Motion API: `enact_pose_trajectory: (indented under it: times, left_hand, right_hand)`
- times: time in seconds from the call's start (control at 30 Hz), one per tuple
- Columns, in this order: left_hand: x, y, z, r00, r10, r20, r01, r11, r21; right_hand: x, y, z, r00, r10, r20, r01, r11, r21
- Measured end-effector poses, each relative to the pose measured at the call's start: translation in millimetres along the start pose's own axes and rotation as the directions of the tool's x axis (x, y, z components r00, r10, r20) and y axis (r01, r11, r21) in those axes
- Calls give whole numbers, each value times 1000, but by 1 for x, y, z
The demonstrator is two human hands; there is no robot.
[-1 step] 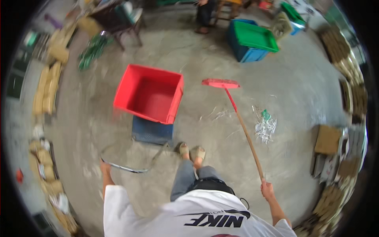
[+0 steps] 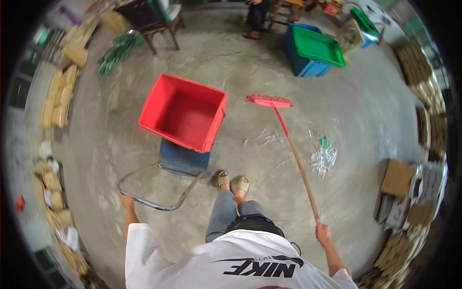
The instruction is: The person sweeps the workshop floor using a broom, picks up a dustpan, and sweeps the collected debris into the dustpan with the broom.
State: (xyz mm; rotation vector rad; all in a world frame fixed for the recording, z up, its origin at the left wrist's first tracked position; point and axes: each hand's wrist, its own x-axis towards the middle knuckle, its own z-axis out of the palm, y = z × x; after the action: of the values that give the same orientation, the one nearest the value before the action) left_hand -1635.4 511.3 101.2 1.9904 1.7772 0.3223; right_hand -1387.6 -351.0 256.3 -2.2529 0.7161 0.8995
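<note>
My left hand (image 2: pixel 127 201) is closed around the left side of a curved metal handle (image 2: pixel 166 208). That handle belongs to a blue platform cart (image 2: pixel 185 160). On the cart stands a large red plastic bin (image 2: pixel 219 120), open at the top, its visible inside bare. With my right hand (image 2: pixel 323 233) I grip the upper end of a wooden-handled broom (image 2: pixel 300 168). Its pinkish-red broom head (image 2: pixel 269 101) is out ahead of me, to the right of the bin; whether it touches the floor I cannot tell.
Clear plastic scraps with a green piece (image 2: pixel 325 154) lie right of the broom. Ahead stand a blue bin with a green lid (image 2: pixel 317 45), a dark chair (image 2: pixel 149 21) and a person (image 2: pixel 257 19). Green netting-like material (image 2: pixel 118 53) lies far left. Cardboard stacks (image 2: pixel 398 177) line both sides.
The view has shifted slightly, and the cart handle shows more sharply. Both hands keep their holds; the broom stays nearly in place.
</note>
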Motion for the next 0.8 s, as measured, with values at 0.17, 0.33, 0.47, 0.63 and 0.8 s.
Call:
enact_pose_trajectory:
  times: [0.17,0.33,0.47,0.63,0.8]
  left_hand:
    - [-124,-69,22,838,-400,-372,345,915,-208]
    - [-116,-128,-57,612,-711,-347,735,673,-84]
    - [-82,-194,-86,649,-707,-279,754,648,112]
    - [-44,-281,-169,783,-587,-208,581,808,-94]
    - [-37,-232,-89,890,-411,-199,452,857,248]
  right_hand:
    - [28,-59,16,994,41,101,-27,991,-133]
    - [64,-133,35,986,-24,166,76,945,-318]
    - [116,-227,63,927,-334,174,357,636,-684]
    - [169,-442,234,790,-449,419,604,449,-659]
    - [222,-593,399,654,-522,548,726,231,-647]
